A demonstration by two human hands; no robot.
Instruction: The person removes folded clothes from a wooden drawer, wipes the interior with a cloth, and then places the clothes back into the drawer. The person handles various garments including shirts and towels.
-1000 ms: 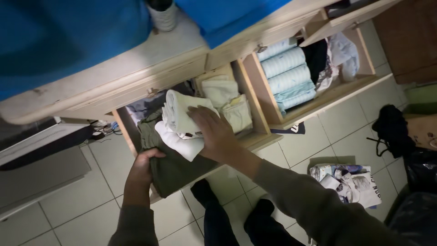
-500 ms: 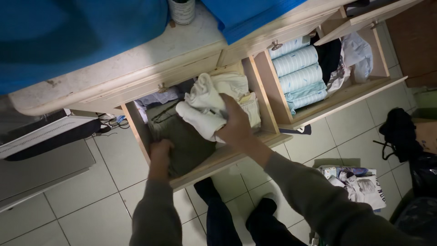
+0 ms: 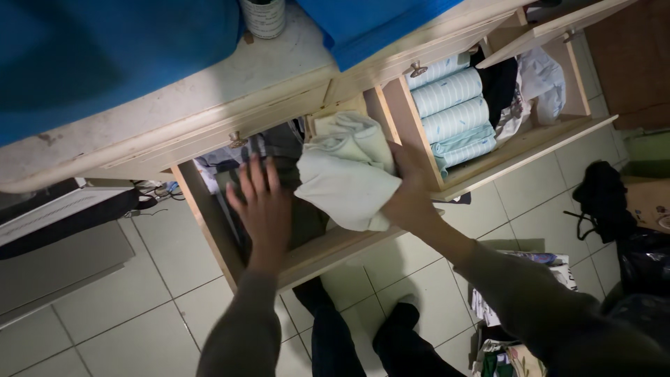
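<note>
My right hand (image 3: 408, 195) grips a bundle of folded white and pale green cloth (image 3: 347, 174), held over the right half of an open wooden drawer (image 3: 209, 237). My left hand (image 3: 262, 208) is flat, fingers spread, pressing on dark olive clothing (image 3: 303, 216) in the left half of that drawer. More dark garments (image 3: 276, 143) lie further back in the drawer, partly hidden under the cabinet top.
A second open drawer (image 3: 537, 136) to the right holds rolled striped pale blue towels (image 3: 450, 105) and dark and white clothes. A blue cover (image 3: 112, 49) and a cup (image 3: 264, 15) sit on the cabinet top. A black bag (image 3: 604, 199) and papers (image 3: 520, 307) lie on the tiled floor.
My right hand has shifted the pale bundle rightward and spread it lower. My left hand moved from the drawer's front edge onto the dark clothing and opened flat.
</note>
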